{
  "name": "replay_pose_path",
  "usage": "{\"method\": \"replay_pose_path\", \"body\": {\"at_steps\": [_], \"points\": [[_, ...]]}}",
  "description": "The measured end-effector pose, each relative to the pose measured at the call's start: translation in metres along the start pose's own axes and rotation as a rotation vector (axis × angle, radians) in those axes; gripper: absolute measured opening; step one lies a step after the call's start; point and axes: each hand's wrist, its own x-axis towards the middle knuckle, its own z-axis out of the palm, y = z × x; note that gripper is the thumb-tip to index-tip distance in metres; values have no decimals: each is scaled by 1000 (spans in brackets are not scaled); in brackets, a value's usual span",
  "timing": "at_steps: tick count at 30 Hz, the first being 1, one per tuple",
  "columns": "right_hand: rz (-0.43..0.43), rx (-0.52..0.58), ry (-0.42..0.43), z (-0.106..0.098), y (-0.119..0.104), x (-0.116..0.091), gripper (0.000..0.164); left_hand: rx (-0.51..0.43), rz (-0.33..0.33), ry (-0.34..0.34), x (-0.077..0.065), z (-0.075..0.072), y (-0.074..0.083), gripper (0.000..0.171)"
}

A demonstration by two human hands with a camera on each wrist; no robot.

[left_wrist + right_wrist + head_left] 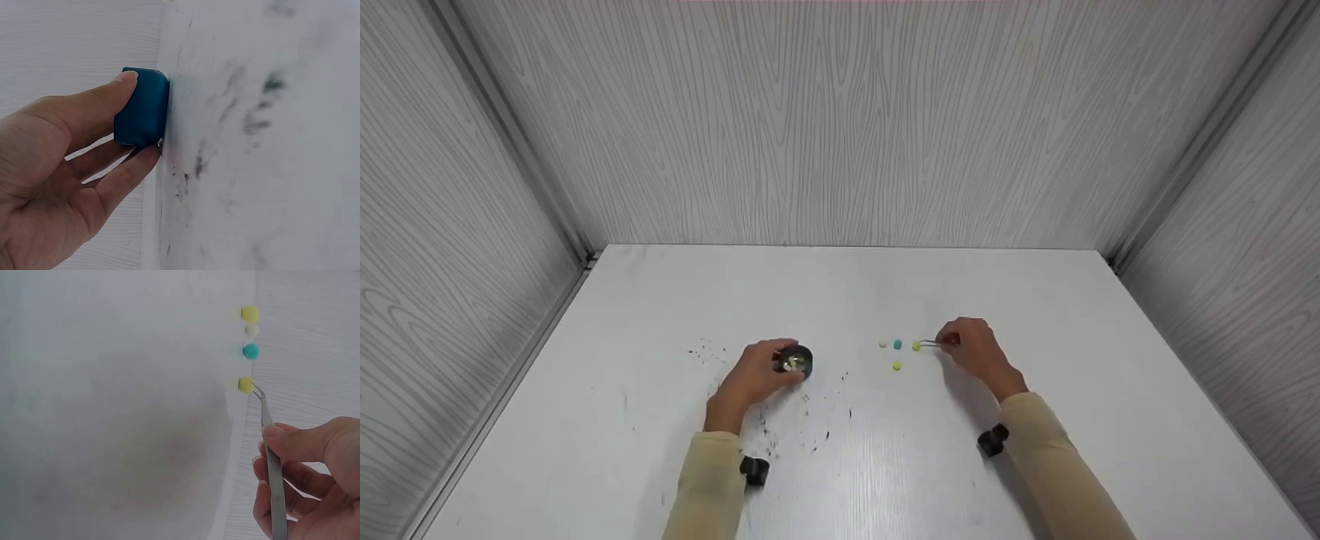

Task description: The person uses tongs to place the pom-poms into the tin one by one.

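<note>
My left hand [765, 369] holds a small round cup [808, 361] between thumb and fingers at the table's middle left. Teal on its outside in the left wrist view, the cup [142, 107] has its base at the tabletop, and small pale and greenish bits lie inside. In my right hand [976, 351] I grip silver tweezers [273, 472] with bent tips. The slightly parted tips reach one yellow ball [245, 385] at its side. Left of it sit a teal ball [898, 344] and a small white ball [883, 344]; another yellow ball [896, 366] lies nearer me.
The white tabletop [840, 292] carries dark smudges and specks [765, 442] around and in front of the left hand. Grey wood-grained panels [840, 127] rise at the back and on both sides.
</note>
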Motion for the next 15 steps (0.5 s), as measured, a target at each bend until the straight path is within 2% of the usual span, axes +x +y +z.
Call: {"method": "replay_pose_path", "body": {"at_steps": [3,9,15], "points": [[4,8,0,-1,0,-1,13,-2,9,-5,1,1,-1,59],[-45,29,36,-2,-3,-4,13,-1,8,-12,2,1,-1,60],[-75,58,66,2,-14,-3,12,-1,5,-10,1,0,-2,61]]}}
